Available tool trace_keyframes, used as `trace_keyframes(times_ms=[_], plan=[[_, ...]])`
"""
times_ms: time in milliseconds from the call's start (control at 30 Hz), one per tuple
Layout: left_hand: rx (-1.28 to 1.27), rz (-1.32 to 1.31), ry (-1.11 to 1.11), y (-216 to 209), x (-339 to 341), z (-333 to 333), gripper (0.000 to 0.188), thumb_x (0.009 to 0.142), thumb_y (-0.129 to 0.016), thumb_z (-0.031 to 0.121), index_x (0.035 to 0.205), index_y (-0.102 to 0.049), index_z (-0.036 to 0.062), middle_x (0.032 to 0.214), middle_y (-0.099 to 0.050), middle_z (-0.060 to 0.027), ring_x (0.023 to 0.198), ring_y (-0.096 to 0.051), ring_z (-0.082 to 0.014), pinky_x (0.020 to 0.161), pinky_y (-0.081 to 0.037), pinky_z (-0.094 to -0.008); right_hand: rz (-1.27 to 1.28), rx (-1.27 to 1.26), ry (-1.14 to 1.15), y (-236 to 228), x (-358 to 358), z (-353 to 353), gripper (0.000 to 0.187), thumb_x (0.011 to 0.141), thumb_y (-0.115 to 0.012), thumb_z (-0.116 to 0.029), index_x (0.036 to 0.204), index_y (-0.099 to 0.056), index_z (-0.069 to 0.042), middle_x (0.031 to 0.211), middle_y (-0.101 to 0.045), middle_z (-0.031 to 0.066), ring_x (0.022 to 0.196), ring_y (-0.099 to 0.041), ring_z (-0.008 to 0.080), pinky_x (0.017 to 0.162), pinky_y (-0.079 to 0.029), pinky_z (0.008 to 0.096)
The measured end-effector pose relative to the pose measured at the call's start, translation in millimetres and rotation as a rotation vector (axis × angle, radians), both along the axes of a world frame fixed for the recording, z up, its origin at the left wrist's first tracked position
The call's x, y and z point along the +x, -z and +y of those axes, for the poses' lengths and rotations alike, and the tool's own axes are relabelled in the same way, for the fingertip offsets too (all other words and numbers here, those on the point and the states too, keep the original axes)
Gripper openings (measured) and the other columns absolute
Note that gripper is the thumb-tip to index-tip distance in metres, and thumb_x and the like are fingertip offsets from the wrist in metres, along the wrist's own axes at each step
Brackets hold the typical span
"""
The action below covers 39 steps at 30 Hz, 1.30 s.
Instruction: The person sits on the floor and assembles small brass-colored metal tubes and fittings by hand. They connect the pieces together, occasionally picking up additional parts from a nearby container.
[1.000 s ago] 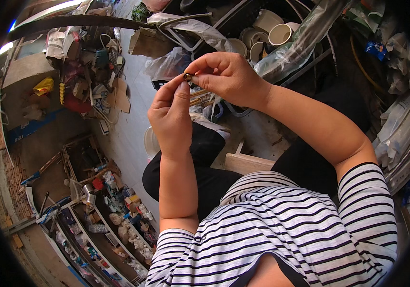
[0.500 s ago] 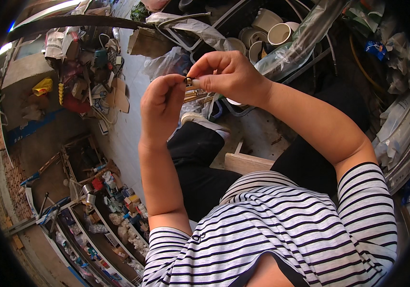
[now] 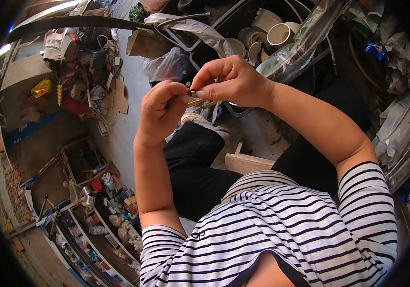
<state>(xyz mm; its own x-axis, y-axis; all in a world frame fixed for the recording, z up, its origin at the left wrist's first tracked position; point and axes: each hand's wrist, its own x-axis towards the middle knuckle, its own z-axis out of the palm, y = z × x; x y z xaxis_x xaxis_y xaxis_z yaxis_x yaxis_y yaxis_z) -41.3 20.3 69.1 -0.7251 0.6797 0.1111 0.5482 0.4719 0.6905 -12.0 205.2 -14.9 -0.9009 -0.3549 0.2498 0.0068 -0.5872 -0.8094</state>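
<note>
Between my fingertips is a small brass-coloured fitting (image 3: pixel 193 93) with a black ring on it; its full shape is too small to make out. My left hand (image 3: pixel 161 112) pinches it from the left with thumb and forefinger. From the right, my right hand (image 3: pixel 236 83) grips the same piece between thumb and forefinger. Several brass-coloured rods or tubes (image 3: pixel 196 102) show just below and behind the fingers, partly covered by my hands.
Beyond my hands stands a dark crate (image 3: pixel 229 26) with white cups (image 3: pixel 279 34) and clear plastic wrapping (image 3: pixel 300 48). A wooden stool edge (image 3: pixel 248 164) lies between my legs. Cluttered shelves (image 3: pixel 102 225) line the left, and plastic bags (image 3: pixel 398 129) hang at the right.
Both hands have come slightly lower and nearer to me, with the small fitting still between the fingertips. My left forearm has shifted a little to the left.
</note>
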Motion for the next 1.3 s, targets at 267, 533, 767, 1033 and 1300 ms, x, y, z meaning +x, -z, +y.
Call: trace_keyframes(times_ms=[267, 533, 767, 1033, 1300], plan=[[0.052, -0.009, 0.004, 3, 0, -1, 0.014, 0.07, -0.058, -0.008, 0.081, -0.057, 0.0008, 0.068, -0.047, -0.0027, 0.056, -0.043, -0.0102, 0.05, -0.035, -0.0224, 0.027, 0.018, 0.016, -1, 0, 0, 0.014, 0.08, -0.059, -0.001, 0.094, -0.062, 0.001, 0.081, -0.062, 0.0028, 0.073, -0.056, 0.0058, 0.065, -0.046, 0.0194], [0.21, 0.056, -0.183, 26, 13, 3, 0.013, 0.078, -0.051, -0.01, 0.086, -0.054, -0.0009, 0.078, -0.048, 0.0001, 0.066, -0.045, -0.0049, 0.058, -0.037, -0.0171, -0.012, -0.042, 0.133, 3, -2, -11, 0.014, 0.077, -0.061, -0.006, 0.089, -0.063, 0.001, 0.079, -0.063, 0.0025, 0.072, -0.056, 0.0063, 0.066, -0.047, 0.0202], [0.217, 0.287, -0.496, 40, 26, 21, 0.011, 0.069, -0.059, -0.005, 0.075, -0.054, 0.0025, 0.063, -0.048, -0.0043, 0.055, -0.046, -0.0131, 0.051, -0.039, -0.024, -0.005, 0.141, 0.218, -1, 2, -14, 0.015, 0.081, -0.058, -0.002, 0.096, -0.06, 0.001, 0.083, -0.061, 0.0025, 0.075, -0.055, 0.0053, 0.067, -0.046, 0.0189], [0.027, 0.668, -0.413, 35, 31, 34, 0.014, 0.069, -0.063, -0.002, 0.075, -0.053, 0.0049, 0.061, -0.047, -0.0053, 0.052, -0.046, -0.019, 0.049, -0.041, -0.0287, 0.061, 0.305, 0.552, -7, 5, -23, 0.015, 0.073, -0.06, -0.01, 0.084, -0.064, 0.0, 0.07, -0.064, 0.0082, 0.064, -0.061, 0.0122, 0.061, -0.049, 0.0248], [0.05, 0.687, -0.479, 42, 25, 39, 0.011, 0.073, -0.067, 0.002, 0.079, -0.058, 0.0038, 0.068, -0.055, -0.0045, 0.058, -0.052, -0.0137, 0.054, -0.044, -0.0241, -0.039, 0.18, 0.458, -5, -5, -20, 0.016, 0.075, -0.06, -0.011, 0.087, -0.064, -0.001, 0.075, -0.065, 0.008, 0.069, -0.061, 0.0118, 0.065, -0.048, 0.0247]])
